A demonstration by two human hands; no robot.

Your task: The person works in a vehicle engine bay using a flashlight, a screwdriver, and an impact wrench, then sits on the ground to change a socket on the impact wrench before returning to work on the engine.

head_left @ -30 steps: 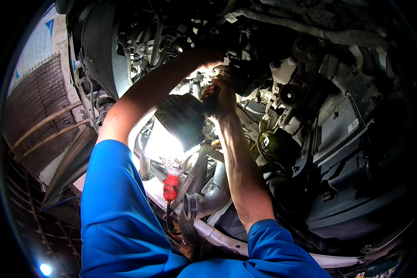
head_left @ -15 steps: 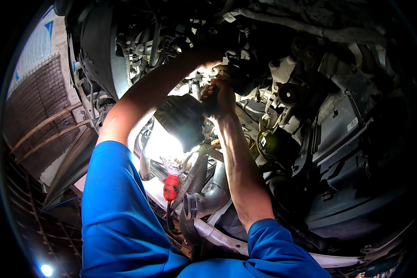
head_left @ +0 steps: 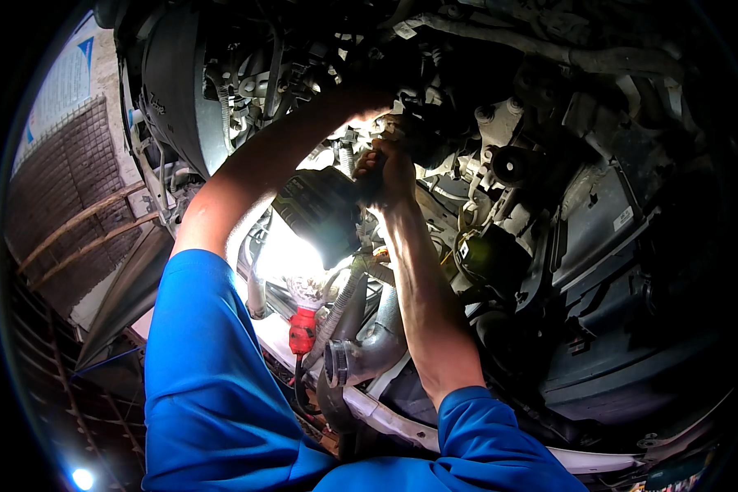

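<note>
My right hand (head_left: 389, 174) is closed around the dark grip of a cordless power tool, deep in a vehicle's engine bay. The tool's bulky dark battery block (head_left: 318, 209) sticks out to the left below my fist. The tool's front end is lost in shadow, so its exact kind is unclear. My left hand (head_left: 371, 107) reaches in from the left, just above and beyond my right hand, close to a pale metal part (head_left: 389, 127). Its fingers are mostly hidden in darkness and among the parts.
A bright lamp glow (head_left: 291, 258) lies below the battery block, near a red connector (head_left: 302, 330) on a black cable. A bent metal pipe (head_left: 373, 348) stands nearer me. Brackets and a round pulley (head_left: 510, 166) are on the right, a dark curved panel (head_left: 172, 90) on the left.
</note>
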